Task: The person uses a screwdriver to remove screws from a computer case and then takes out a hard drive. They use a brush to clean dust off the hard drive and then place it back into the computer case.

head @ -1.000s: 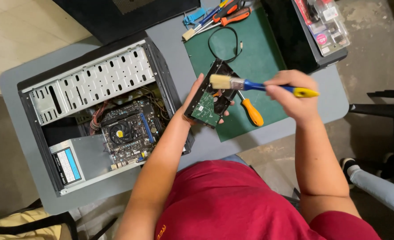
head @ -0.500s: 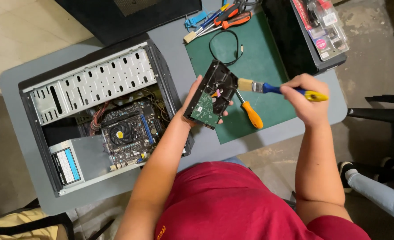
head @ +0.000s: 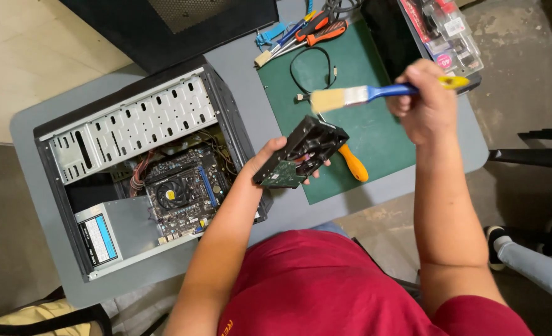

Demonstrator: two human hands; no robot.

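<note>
My table: open computer case [head: 145,168] left, green mat [head: 375,124] with orange screwdriver [head: 354,163], black cable [head: 313,68], more tools [head: 301,34] up top.

Site: computer repair workshop | Evidence: opened computer case [head: 145,174] laid on grey surface [head: 251,68] | green work mat [head: 363,124] | screwdrivers [head: 307,31] grouped at far edge | bare concrete floor [head: 525,74]

Grey bench [head: 251,68], rounded corners. On it: open computer case [head: 145,168] at left; green mat [head: 350,112] at right; loose tools [head: 301,34] at the far edge.
</note>
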